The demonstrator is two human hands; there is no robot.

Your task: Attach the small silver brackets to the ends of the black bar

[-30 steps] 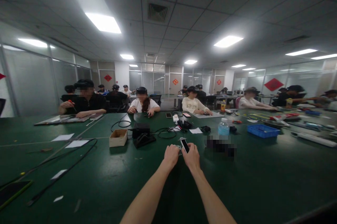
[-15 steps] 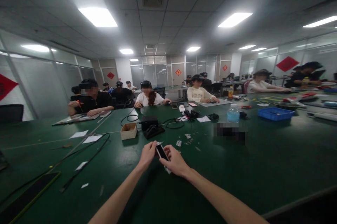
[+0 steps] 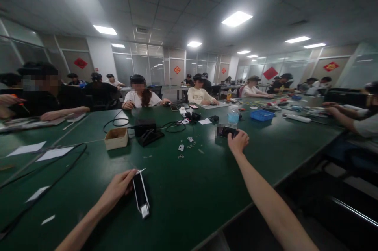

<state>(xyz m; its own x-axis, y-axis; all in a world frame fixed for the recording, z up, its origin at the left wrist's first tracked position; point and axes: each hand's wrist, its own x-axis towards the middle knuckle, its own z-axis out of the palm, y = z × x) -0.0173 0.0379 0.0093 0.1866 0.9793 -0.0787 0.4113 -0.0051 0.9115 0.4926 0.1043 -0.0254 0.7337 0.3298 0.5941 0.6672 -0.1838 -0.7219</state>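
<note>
My left hand (image 3: pixel 118 186) grips the top end of a small smartphone (image 3: pixel 140 194) with a dark screen and white frame, held low over the green table (image 3: pixel 189 188) near its front edge. My right hand (image 3: pixel 238 141) is stretched far out to the right, its fingers closed on a dark object (image 3: pixel 225 131) that lies on the table next to a clear water bottle (image 3: pixel 233 117). A few tiny metal parts and screws (image 3: pixel 185 148) lie scattered on the table between my two hands.
A small cardboard box (image 3: pixel 116 138), a black stand with cables (image 3: pixel 149 133) and paper slips (image 3: pixel 54 152) sit further back. A blue tray (image 3: pixel 262 115) stands at the right. Several people work along the far and left sides; another person's arms (image 3: pixel 339 115) reach in at the right.
My hands have come apart: the left keeps the phone and has moved down and left, while the right has let go of it and reached out right to the dark object. The view has turned.
</note>
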